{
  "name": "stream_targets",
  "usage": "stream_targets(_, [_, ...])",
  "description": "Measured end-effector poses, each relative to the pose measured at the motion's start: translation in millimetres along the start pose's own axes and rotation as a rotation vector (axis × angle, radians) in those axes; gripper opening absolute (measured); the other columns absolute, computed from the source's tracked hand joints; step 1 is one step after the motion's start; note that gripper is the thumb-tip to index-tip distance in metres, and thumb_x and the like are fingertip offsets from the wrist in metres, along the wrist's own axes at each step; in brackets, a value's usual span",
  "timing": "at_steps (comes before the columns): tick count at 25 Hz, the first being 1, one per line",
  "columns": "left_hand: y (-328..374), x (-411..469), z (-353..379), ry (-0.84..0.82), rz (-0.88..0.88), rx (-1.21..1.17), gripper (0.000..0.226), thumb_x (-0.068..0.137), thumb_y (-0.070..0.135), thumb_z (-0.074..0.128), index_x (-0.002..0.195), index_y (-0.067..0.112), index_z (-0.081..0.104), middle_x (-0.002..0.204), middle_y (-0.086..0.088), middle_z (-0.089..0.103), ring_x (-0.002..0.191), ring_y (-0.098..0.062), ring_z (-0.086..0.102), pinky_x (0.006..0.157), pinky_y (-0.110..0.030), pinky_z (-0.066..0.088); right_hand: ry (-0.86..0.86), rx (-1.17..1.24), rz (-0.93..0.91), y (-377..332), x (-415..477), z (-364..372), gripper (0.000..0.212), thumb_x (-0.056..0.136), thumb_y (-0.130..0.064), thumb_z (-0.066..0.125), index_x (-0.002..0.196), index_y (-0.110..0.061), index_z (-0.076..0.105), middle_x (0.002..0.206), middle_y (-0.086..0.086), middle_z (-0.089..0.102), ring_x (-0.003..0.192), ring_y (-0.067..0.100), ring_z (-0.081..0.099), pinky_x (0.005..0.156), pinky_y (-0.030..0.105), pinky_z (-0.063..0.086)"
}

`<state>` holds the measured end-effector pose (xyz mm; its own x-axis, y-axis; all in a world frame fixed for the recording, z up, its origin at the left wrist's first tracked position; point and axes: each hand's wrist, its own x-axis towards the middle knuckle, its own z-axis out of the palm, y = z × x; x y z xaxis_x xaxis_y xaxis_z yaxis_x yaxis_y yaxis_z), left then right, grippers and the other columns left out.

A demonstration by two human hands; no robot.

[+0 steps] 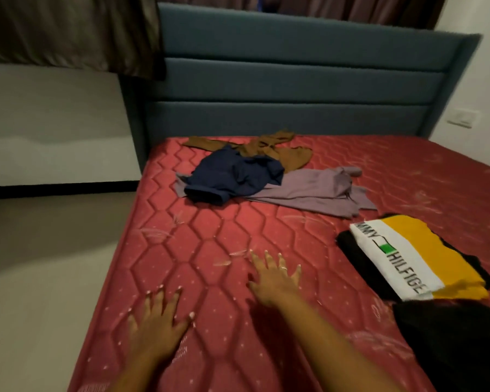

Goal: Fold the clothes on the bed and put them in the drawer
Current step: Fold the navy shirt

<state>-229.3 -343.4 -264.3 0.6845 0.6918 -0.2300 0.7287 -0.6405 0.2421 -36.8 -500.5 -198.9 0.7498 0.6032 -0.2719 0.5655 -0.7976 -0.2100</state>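
Note:
Both my hands reach out over the red quilted mattress (210, 250) with fingers spread, holding nothing. My left hand (157, 321) is near the bed's left edge; my right hand (272, 278) is farther in. Ahead lies a loose heap: a crumpled navy garment (235, 176) on top of a lilac garment (317, 190), with a brown garment (266, 148) behind them. At the right sits a folded yellow, white and black shirt (419, 258) with lettering, resting on black cloth.
A blue padded headboard (294, 80) stands at the bed's far end. Pale floor (40, 264) runs along the left side. Dark fabric (458, 343) lies at the bed's near right corner. A wall switch (461, 118) is at the right. Curtains hang behind.

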Motion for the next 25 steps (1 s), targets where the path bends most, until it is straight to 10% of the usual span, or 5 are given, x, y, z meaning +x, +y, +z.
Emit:
stream_targets(6, [4,146,-12,0.199,0.173,-0.002,0.091,0.063,0.078,-0.014,0.148,0.05,0.002,0.161,0.008,-0.003,0.148,-0.021,-0.006,0.116,-0.046,-0.005,0.154,-0.017,-0.097,-82,112,72,0.065,0.086,-0.068,0.002,0.148,-0.048,-0.007,0.161,-0.008,-0.009,0.147,0.025,-0.014,0.107,0.066,-0.012])
stream_targets(13, [18,229,-15,0.369,0.232,0.014,0.074,0.079,0.057,0.002,0.144,0.041,0.033,0.153,0.008,0.032,0.142,-0.02,0.026,0.114,-0.046,0.015,0.483,0.064,-0.041,-113,261,47,0.055,0.095,-0.05,0.035,0.146,-0.053,0.012,0.158,-0.001,-0.025,0.145,0.037,-0.018,0.11,0.067,0.007])
stream_targets(17, [13,234,-7,0.473,0.228,-0.012,0.056,0.085,0.05,0.028,0.128,0.03,0.058,0.134,0.004,0.057,0.126,-0.022,0.05,0.106,-0.048,0.034,0.577,0.144,0.003,-105,307,40,0.049,0.092,-0.039,0.045,0.14,-0.034,0.039,0.161,-0.004,-0.001,0.144,0.029,0.016,0.112,0.06,0.014])
stream_targets(25, [14,206,-3,0.301,0.158,-0.062,0.06,0.092,0.049,0.015,0.147,0.032,0.032,0.155,0.009,0.028,0.145,-0.02,0.021,0.115,-0.04,0.018,0.52,0.258,-0.142,-90,248,66,0.05,0.094,-0.029,0.046,0.143,-0.018,0.043,0.151,0.004,0.035,0.132,0.028,0.037,0.112,0.038,0.029])
